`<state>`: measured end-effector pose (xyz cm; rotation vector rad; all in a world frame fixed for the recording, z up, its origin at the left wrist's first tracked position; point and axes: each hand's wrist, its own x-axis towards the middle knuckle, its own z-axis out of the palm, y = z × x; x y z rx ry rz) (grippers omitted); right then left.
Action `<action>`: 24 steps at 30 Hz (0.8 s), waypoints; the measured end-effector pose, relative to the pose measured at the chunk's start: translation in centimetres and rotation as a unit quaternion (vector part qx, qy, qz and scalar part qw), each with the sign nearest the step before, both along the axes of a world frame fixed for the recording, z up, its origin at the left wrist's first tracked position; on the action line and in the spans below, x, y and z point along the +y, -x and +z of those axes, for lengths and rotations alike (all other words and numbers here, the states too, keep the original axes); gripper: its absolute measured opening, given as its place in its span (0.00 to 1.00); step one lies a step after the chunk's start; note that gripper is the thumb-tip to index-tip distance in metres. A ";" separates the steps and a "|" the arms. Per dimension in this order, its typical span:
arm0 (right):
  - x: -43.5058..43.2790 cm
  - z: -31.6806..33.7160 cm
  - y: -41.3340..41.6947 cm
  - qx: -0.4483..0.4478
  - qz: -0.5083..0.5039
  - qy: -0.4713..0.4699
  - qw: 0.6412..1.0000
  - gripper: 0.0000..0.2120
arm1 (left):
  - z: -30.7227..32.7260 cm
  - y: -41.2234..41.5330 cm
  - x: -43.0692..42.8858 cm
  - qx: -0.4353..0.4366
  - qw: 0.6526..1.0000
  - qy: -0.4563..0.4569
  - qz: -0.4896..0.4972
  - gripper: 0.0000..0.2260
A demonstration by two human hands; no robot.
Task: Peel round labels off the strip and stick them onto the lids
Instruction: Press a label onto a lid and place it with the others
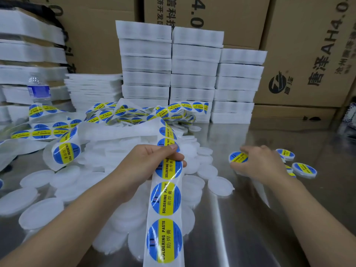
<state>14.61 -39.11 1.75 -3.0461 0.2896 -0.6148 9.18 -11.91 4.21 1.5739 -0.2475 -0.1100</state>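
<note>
Your left hand (152, 162) is pinching the label strip (165, 199) while your right hand (258, 164) is gripping a labelled lid (237, 157).

Steel table (244, 218) before a wall of printed cardboard boxes (308, 54); white foam stacks (192, 74) and a water bottle (38, 90) at its rear

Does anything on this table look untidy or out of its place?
The label strip runs back from the left hand into a twisted, tangled heap behind the loose white lids; its loops cross each other. Nothing looks torn or spilled.
</note>
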 end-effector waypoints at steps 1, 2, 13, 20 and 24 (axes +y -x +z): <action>0.0 -0.2 -0.2 0.011 0.000 0.011 1.000 0.26 | 0.0 0.0 0.0 -0.001 1.000 0.000 -0.001 0.15; -0.1 -0.4 -0.3 0.018 -0.004 0.019 1.000 0.26 | 0.0 0.0 0.0 -0.001 1.000 -0.003 -0.001 0.14; 0.6 -0.4 -0.1 -0.001 0.013 -0.027 1.000 0.21 | 0.0 0.0 0.3 -0.017 1.000 -0.021 0.001 0.13; 3.5 -1.1 0.0 0.025 0.121 -0.300 0.946 0.09 | 0.0 -0.2 0.5 -0.029 0.999 -0.021 -0.014 0.11; 3.0 -1.5 -0.5 0.044 0.093 -0.300 0.948 0.07 | -0.1 -0.3 0.7 -0.038 0.999 -0.022 -0.023 0.12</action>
